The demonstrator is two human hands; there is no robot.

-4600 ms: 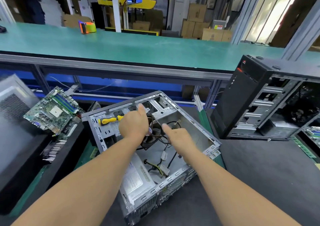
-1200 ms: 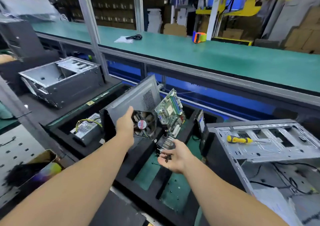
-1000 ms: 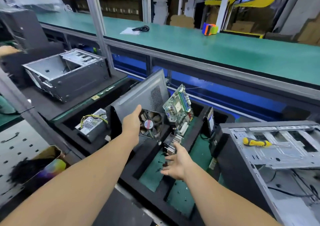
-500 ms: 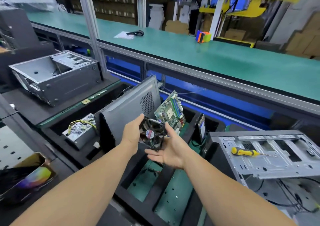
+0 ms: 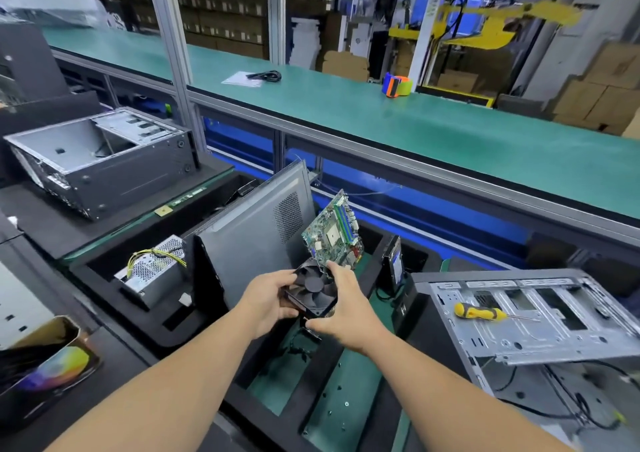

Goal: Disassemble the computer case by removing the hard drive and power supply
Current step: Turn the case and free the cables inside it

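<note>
Both hands hold one cooling fan (image 5: 314,290) at centre frame, over the black sorting tray (image 5: 363,413). The left hand (image 5: 265,301) grasps its left edge and the right hand (image 5: 341,307) wraps its right and lower edge; neither is released.

Task parts: a power supply (image 5: 152,271) already lies in the tray's left compartment, and what appears to be a hard drive (image 5: 394,261) stands on edge in a slot right of centre. The computer case (image 5: 533,316) lies open at lower right, a screwdriver (image 5: 479,312) resting on its frame.

Recommended procedure, as judged from here: support the fan by its frame only, keep fingers off the blades, gather any trailing lead, and lower it into a free compartment clear of the motherboard (image 5: 332,233) propped just behind it.
</note>
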